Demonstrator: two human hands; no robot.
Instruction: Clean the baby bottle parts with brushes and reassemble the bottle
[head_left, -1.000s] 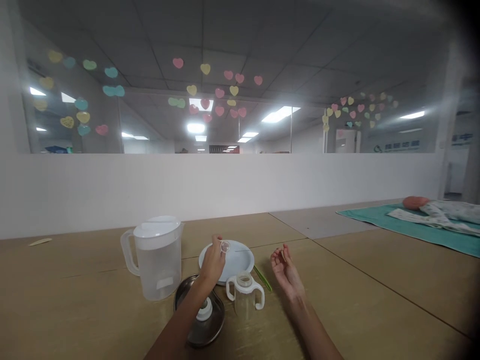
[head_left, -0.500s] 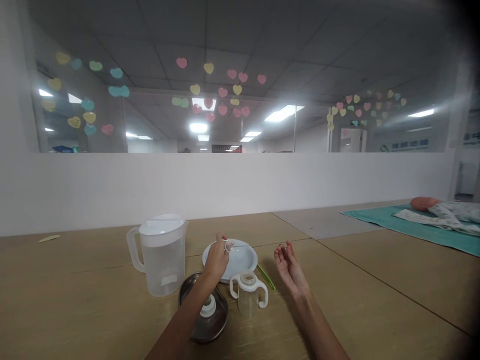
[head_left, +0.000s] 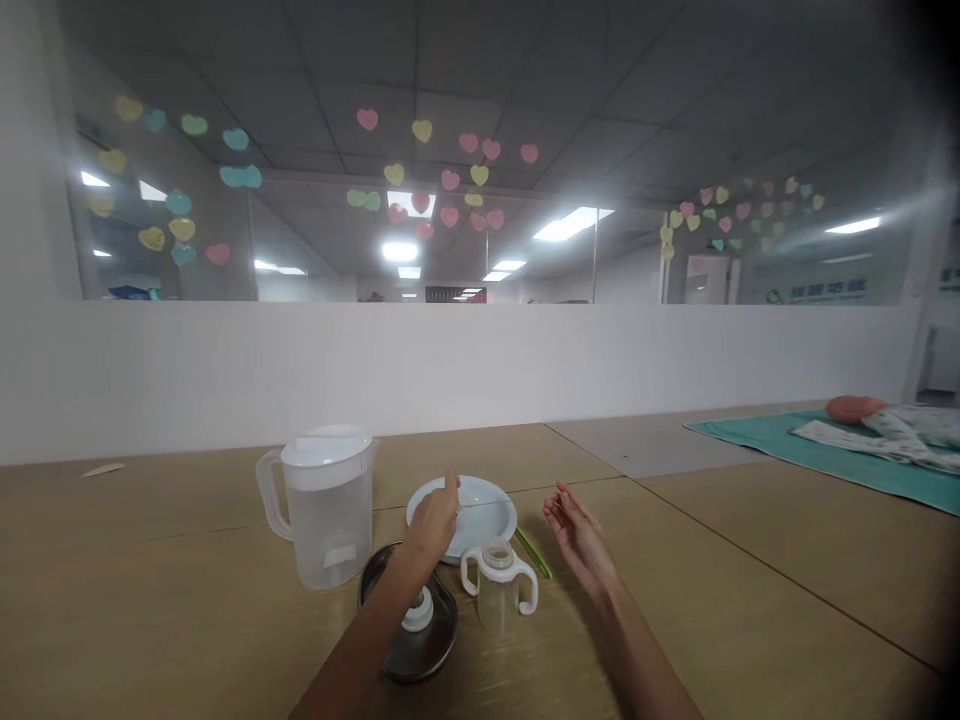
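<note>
Your left hand [head_left: 435, 520], grip unclear, bends over the bowl [head_left: 493, 520], your right hand [head_left: 579, 540] half-curled and seemingly empty beside open table [head_left: 720, 590], the two-handled bottle [head_left: 499, 594] upright between, mouth up.

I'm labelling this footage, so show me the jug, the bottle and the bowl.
Jug [head_left: 330, 522], head view: the front of its see-through body.
Bottle [head_left: 497, 600], head view: the clear body, below the collar.
Bowl [head_left: 489, 520], head view: the inside, right of the left hand [head_left: 435, 520].
</note>
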